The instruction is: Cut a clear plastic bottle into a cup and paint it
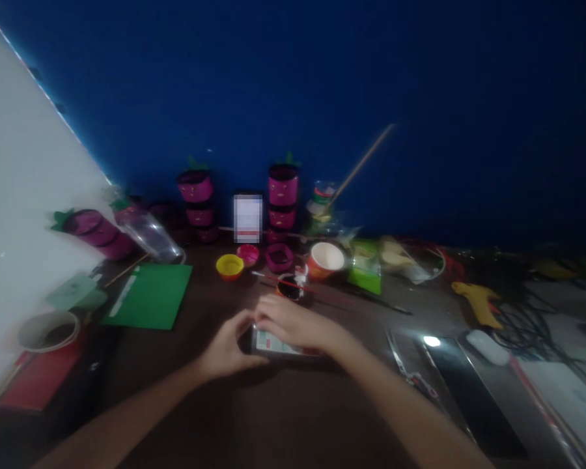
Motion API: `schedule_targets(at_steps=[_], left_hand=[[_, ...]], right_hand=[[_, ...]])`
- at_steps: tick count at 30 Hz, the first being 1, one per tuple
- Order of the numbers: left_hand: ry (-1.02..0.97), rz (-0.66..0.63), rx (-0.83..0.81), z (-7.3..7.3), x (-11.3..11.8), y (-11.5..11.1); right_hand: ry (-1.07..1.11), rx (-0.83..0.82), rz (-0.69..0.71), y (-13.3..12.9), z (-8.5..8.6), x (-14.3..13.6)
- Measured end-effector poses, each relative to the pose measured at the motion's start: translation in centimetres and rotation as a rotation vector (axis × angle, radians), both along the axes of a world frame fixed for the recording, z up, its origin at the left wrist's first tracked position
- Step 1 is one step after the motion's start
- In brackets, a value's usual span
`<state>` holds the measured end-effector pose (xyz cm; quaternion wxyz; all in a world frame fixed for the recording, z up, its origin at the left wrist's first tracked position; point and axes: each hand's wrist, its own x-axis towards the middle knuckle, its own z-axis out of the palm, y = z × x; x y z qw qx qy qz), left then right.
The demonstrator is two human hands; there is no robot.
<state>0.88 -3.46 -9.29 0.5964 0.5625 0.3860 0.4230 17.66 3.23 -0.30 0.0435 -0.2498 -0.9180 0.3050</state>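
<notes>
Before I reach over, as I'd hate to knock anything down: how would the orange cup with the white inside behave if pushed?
The orange cup is probably light, since its visible inside looks bare white. It may tip if pushed near the top, as it stands upright. Its rim looks thin, so it might dent.

Pale, flat item with green and red markings, partly hidden, on the tabletop
</notes>
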Motion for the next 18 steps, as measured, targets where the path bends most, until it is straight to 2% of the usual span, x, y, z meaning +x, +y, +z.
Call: schedule_targets(at_steps=[3,6,15,18], left_hand=[[0.004,-0.006,-0.001,0.2,0.0,0.1],[0.013,-0.003,-0.004,0.3,0.0,0.1],[0.007,0.005,-0.002,0.1,0.0,0.3],[0.016,-0.001,0.004,0.1,-0.1,0.3]], right_hand=[[0.057,-0.06,-0.042,0.2,-0.3,0.3],[0.064,-0.041,-0.011,0.2,-0.2,0.3],[-0.065,0.227,0.063,0.3,-1.2,-0.4],[-0.081,0.22,0.088,0.3,-1.4,-0.5]])
